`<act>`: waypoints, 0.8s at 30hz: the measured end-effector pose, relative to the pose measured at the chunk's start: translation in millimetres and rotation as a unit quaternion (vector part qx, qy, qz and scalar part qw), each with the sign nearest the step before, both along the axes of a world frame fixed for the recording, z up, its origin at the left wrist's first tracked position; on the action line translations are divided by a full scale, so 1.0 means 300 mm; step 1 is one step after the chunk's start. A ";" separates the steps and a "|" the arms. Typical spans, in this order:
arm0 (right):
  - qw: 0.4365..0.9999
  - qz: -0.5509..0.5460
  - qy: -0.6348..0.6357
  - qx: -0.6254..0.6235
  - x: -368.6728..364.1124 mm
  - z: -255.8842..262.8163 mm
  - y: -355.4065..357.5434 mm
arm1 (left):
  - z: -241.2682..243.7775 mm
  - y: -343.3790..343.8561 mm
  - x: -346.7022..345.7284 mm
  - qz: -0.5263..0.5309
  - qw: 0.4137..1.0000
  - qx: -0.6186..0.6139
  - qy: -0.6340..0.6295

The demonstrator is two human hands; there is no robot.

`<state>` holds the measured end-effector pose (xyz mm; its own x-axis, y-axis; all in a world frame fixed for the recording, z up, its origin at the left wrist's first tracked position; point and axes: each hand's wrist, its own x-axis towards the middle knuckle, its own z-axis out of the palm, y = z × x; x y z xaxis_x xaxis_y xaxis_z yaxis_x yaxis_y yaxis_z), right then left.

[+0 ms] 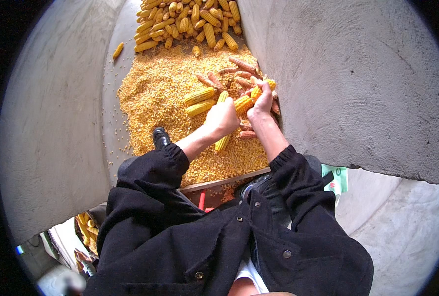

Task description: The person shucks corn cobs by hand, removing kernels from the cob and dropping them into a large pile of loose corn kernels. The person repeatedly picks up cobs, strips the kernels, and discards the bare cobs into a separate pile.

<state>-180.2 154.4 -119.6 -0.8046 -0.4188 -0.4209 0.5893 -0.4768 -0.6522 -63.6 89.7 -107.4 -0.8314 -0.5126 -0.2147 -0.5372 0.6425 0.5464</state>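
My right hand [263,103] is curled around an ear of corn [256,93] with orange-yellow kernels. Another yellow end [270,84] shows past its fingers. My left hand [224,116] is in a loose fist, back up, just left of an orange-yellow ear [243,105] that lies between the hands. A paler ear [223,97] shows above the left knuckles and another [223,143] below the wrist. The fist hides what its fingers touch. Two yellow ears [199,101] lie side by side to its left. Bare reddish cobs [243,64] are strewn beyond and under the right hand.
Loose kernels [156,81] cover the floor before me, bounded nearby by a thin board edge [223,180]. Unshelled ears [186,22] are heaped at the far end. One stray ear [118,50] lies left. Grey concrete walls [353,81] flank both sides. A black shoe [161,137] stands on the kernels.
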 end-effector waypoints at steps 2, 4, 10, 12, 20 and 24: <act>0.999 0.019 -0.015 -0.035 -0.013 -0.005 0.005 | -0.018 -0.021 -0.005 -0.023 0.999 0.008 -0.025; 0.994 0.025 -0.042 -0.100 -0.053 0.019 0.016 | 0.078 -0.071 -0.022 0.012 0.947 0.321 -0.016; 0.993 0.085 -0.017 -0.081 -0.101 0.193 0.068 | 0.182 -0.166 0.034 0.102 0.703 0.701 0.066; 0.991 0.102 -0.002 -0.092 -0.111 0.197 0.077 | 0.183 -0.174 0.037 0.075 0.687 0.720 0.055; 0.957 0.191 0.035 -0.217 -0.053 0.235 0.080 | 0.158 -0.143 0.012 0.079 0.646 0.757 0.054; 0.956 0.192 0.060 -0.213 -0.030 0.214 0.054 | 0.162 -0.097 0.005 0.076 0.735 0.669 0.085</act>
